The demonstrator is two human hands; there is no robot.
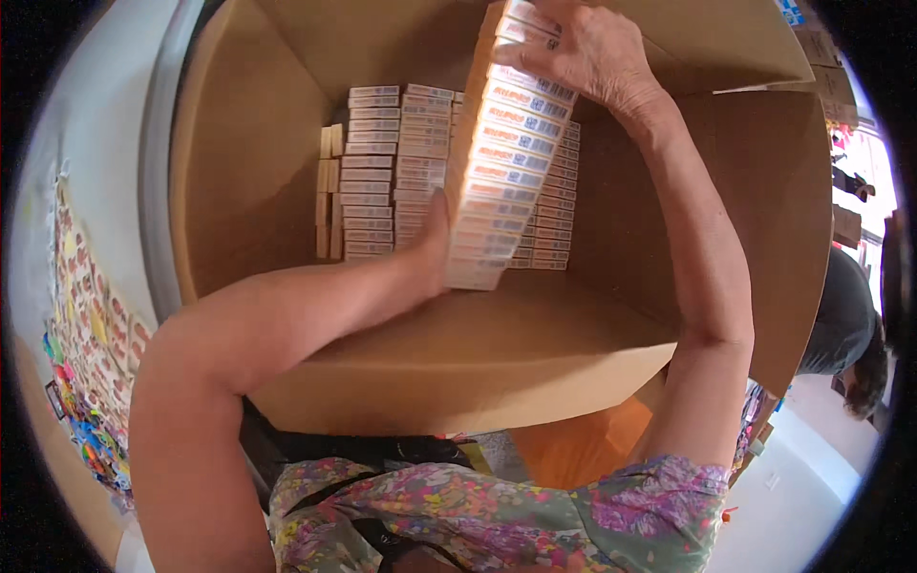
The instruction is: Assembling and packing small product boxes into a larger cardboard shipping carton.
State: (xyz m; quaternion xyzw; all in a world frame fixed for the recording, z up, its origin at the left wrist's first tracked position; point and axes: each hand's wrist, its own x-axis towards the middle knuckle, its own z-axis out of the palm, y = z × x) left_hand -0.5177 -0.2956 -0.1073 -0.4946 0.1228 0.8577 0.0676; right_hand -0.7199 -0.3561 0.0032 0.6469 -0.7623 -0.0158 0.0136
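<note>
A tall stack of small flat white boxes [501,170] with orange and blue print is held between my two hands, slightly tilted, over the inside of a large cardboard carton [449,334]. My right hand [592,53] grips the upper end, fingers wrapped over its top boxes. Down at the lower left side of the stack, my left hand [430,244] presses against it; its fingers are mostly hidden behind the boxes. Behind the held stack, several columns of similar small boxes [371,177] stand against the carton's far wall. At their left, a few boxes [330,191] sit turned on edge.
The carton's flaps [778,220] are folded outward at the right. A person in dark clothing [841,315] is at the right edge. Colourful small items [91,420] lie in a heap on the left, beside a grey-white wall [100,124]. An orange-brown surface [573,444] shows below the carton.
</note>
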